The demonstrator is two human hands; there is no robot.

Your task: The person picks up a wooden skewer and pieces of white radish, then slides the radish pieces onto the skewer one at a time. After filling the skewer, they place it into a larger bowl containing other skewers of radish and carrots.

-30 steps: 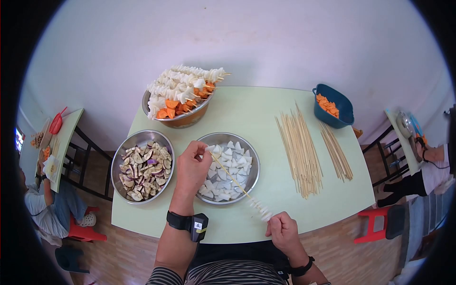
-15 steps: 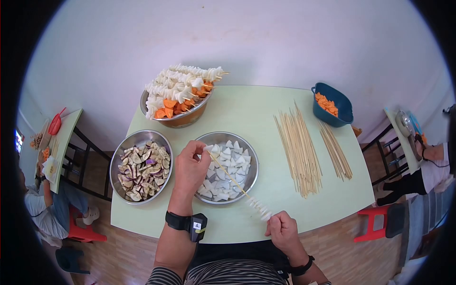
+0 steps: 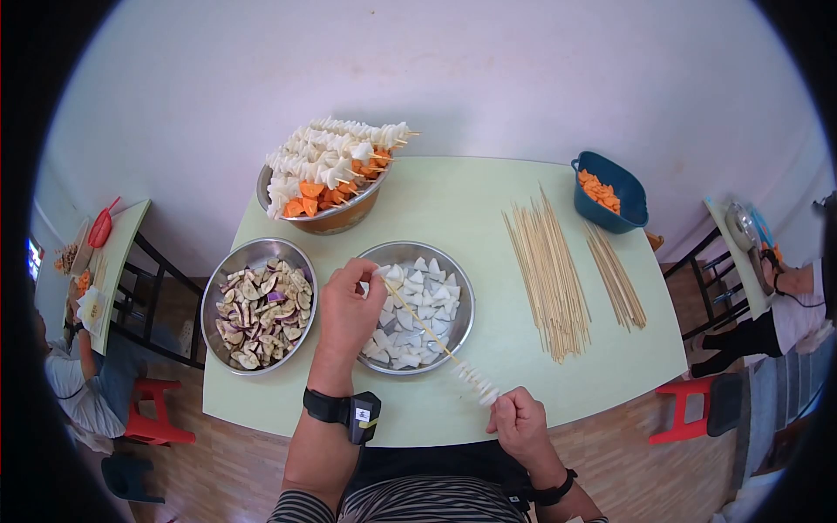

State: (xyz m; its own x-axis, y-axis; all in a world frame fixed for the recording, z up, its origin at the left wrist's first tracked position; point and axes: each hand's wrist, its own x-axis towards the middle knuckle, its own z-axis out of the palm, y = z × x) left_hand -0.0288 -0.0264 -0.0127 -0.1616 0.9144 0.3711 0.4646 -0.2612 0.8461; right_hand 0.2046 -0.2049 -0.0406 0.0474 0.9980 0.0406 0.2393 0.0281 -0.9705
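Over the left edge of a metal bowl [image 3: 468,324] of white vegetable pieces, my left hand [image 3: 353,305] pinches a white piece [image 3: 381,272] at the upper tip of a wooden skewer [image 3: 418,321]. The skewer slants down to the right. My right hand [image 3: 520,424] is closed round its lower end, beside the white slices [image 3: 475,382] threaded there. Left of my left hand is a metal bowl of sliced eggplant [image 3: 264,312].
A bowl at the back left holds loaded white and orange skewers [image 3: 336,161]. Bare skewers [image 3: 549,279] lie in two bundles on the right, near a teal basket [image 3: 621,220] of orange pieces. People sit or stand at side tables [image 3: 129,253] left and right.
My hands and the skewer have stayed almost still. At the far left, the seated person's leg has shifted, showing more of the red stool.
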